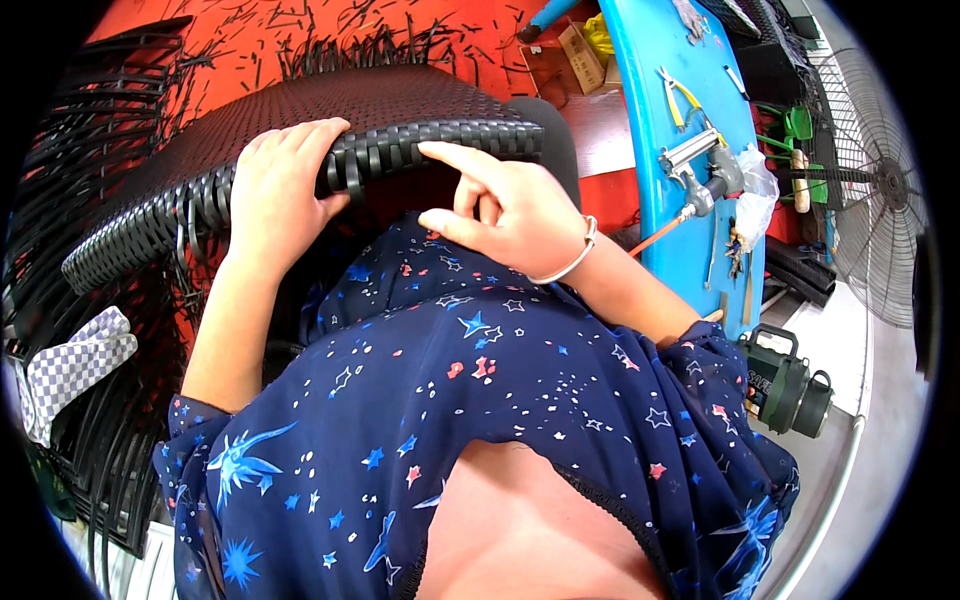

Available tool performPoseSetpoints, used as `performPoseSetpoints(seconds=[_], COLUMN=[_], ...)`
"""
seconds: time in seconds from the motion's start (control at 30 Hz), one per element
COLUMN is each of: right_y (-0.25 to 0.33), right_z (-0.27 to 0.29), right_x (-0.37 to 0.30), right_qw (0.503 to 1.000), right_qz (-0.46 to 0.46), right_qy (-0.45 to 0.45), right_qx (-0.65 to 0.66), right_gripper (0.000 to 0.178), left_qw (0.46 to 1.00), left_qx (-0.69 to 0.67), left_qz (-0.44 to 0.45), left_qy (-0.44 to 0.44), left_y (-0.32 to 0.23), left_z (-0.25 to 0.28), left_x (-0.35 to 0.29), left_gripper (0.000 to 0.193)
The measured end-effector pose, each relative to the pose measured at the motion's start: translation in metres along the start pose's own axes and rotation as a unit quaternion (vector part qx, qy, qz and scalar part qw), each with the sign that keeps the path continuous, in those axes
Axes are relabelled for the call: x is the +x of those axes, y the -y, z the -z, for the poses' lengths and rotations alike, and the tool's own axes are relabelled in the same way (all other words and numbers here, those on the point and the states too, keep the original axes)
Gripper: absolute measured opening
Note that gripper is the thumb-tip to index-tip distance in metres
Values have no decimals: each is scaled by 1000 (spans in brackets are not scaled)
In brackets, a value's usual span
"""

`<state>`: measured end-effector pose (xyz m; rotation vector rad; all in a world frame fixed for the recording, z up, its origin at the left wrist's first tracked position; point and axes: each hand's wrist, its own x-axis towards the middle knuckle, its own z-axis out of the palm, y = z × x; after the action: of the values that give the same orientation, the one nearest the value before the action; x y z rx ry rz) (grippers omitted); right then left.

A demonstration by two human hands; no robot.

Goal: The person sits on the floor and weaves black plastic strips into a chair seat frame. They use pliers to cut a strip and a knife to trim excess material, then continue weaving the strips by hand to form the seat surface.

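A black woven rattan panel (330,105) lies across my lap, its thick woven edge facing me. My left hand (283,190) grips this edge, fingers over the top and thumb underneath. Just right of it, a few black flat strips loop and hang from the edge. My right hand (515,212) is at the right part of the edge. Its index finger points out with the tip at the weave, the thumb is apart below, and the other fingers curl with nothing visible in them. Loose strip ends (370,55) stick up along the panel's far side.
Right of me, a blue table (655,235) bears an air stapler (700,170) with an orange hose, yellow-handled pliers (680,100) and a plastic bag (757,190). A large fan (880,185) stands beyond. Strip scraps litter the red floor (230,50). Bundled black strips (100,150) are at left.
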<state>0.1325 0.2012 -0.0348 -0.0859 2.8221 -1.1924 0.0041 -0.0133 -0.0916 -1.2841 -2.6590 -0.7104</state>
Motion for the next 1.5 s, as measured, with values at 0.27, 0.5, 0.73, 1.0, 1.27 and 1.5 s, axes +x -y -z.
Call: performPoseSetpoints(seconds=[0.27,0.5,0.73,1.0,1.27,1.5], right_y=[-54,-67,-76,-75,-67,-65], right_z=[30,6,-4,-10,-21,-19], right_x=[2,31,33,33,37,36], right_qw=[953,940,936,949,937,952], right_qz=[139,138,152,139,146,120], right_qy=[-195,-145,-184,-170,-174,-150], right_qx=[-187,-276,-259,-226,-264,-240], right_gripper=[59,55,49,46,41,48], left_qw=[989,917,967,943,940,753], left_qx=[-142,-295,0,135,-40,-478], left_qz=[5,238,168,202,300,451], left_qy=[-43,124,192,228,156,-25], left_y=[-52,-83,-99,-111,-98,-87], left_z=[56,21,18,16,12,10], left_x=[-19,-23,-14,-16,-19,-12], left_gripper=[55,75,76,82,76,43])
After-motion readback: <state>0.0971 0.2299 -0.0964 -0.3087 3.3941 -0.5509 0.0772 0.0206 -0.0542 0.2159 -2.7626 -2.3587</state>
